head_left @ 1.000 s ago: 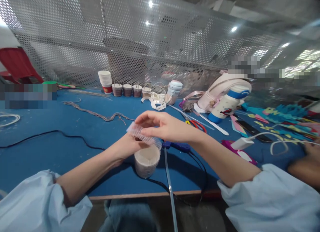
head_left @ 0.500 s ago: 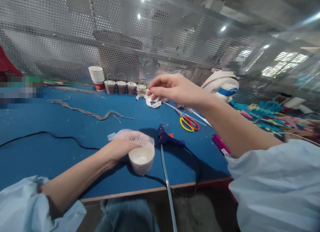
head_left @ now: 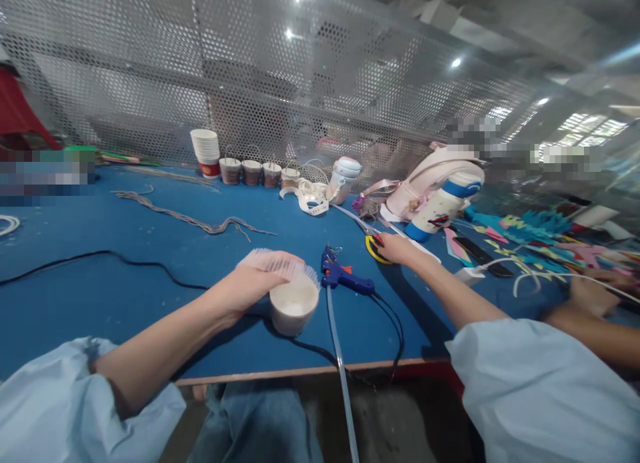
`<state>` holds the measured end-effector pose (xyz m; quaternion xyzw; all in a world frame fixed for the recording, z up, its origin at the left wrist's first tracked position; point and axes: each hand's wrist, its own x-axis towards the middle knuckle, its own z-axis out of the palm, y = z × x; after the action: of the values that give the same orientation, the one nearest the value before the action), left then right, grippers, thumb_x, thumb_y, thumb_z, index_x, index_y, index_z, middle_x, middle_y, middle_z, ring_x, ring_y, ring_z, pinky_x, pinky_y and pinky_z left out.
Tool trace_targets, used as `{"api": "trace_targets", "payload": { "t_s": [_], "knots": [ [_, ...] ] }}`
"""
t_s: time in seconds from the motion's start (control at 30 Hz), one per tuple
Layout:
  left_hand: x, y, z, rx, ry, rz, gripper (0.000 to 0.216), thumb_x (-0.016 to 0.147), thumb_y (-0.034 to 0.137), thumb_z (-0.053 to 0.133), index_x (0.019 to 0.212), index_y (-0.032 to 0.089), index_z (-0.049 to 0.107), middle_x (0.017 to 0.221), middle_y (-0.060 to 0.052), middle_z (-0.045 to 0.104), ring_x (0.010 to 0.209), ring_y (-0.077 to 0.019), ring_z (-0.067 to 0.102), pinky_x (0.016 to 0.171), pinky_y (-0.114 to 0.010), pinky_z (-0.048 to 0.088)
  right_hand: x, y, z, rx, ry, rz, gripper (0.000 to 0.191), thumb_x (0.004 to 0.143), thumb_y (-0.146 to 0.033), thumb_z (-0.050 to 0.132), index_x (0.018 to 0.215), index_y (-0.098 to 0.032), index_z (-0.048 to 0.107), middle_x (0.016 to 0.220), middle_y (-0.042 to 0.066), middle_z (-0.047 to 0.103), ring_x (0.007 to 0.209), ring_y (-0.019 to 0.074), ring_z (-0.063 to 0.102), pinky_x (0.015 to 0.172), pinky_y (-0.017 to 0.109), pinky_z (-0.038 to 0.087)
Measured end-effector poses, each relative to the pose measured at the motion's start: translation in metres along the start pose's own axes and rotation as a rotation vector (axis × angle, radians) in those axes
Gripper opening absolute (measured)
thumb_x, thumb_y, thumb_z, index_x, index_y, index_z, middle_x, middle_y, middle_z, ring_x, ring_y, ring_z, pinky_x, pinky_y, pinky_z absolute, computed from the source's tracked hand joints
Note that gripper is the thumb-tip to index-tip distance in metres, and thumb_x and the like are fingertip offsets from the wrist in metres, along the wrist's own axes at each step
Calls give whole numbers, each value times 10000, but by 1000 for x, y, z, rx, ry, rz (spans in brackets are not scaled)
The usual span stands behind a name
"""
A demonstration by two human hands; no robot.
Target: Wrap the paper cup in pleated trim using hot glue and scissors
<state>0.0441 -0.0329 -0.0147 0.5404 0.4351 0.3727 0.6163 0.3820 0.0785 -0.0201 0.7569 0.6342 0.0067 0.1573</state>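
My left hand (head_left: 260,280) is closed around a white paper cup (head_left: 294,310), tilted so that its open mouth faces me. Along the cup's far side runs a strip of clear fringed plastic (head_left: 283,263), partly under my fingers. Farther right, my right hand (head_left: 397,248) has its fingers closed on the handles of a pair of scissors (head_left: 373,250), which lies on the table. The fingers hide most of the red handle loop; the yellow one shows. Between my hands rests a blue hot glue gun (head_left: 345,276), a long clear glue stick (head_left: 336,350) trailing from it over the table edge.
Stacked paper cups (head_left: 205,146) and several small wrapped cups (head_left: 251,173) line the back by the perforated panel. Grey cords (head_left: 195,224) lie at left. A white and blue bottle (head_left: 443,206) leans at right. Another person's blurred hand (head_left: 595,293) is at far right.
My right hand has come down and to the right, from above the white paper strips onto the scissors, and closed on their handles. My left hand still holds the cup.
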Motion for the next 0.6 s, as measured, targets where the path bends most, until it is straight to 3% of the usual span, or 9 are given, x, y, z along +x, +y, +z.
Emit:
{"api": "trace_targets", "payload": {
  "t_s": [0.17,0.4,0.5,0.6],
  "knots": [
    [-9,4,-5,282,101,172,362,709,272,591,1059,245,683,1048,-6,723,1002,-243,645,899,-347,473,10,8,2,-3,-37,24,332,918,-331,576,1202,-160,562,1201,95,585,1004,219,608,837,418,526],
    [-26,-1,-8,412,182,313,297,736,285,513,978,218,672,1111,-37,670,1047,-238,605,955,-345,440,17,18,6,16,-68,20,330,917,-328,578,1205,-167,560,1202,90,584,1008,220,607,836,419,527],
    [-37,-2,-1,443,248,308,308,757,336,526,1020,219,636,1172,-47,633,1099,-244,574,991,-361,410,20,18,8,31,-71,28,335,916,-328,580,1205,-161,559,1202,93,584,1008,221,607,837,421,526],
    [-47,-3,13,507,315,210,417,752,409,592,1129,237,544,1179,-42,615,1052,-240,584,935,-365,439,19,15,9,62,-64,21,336,913,-327,585,1203,-158,561,1201,96,584,1010,222,607,837,417,526]
  ]
}}
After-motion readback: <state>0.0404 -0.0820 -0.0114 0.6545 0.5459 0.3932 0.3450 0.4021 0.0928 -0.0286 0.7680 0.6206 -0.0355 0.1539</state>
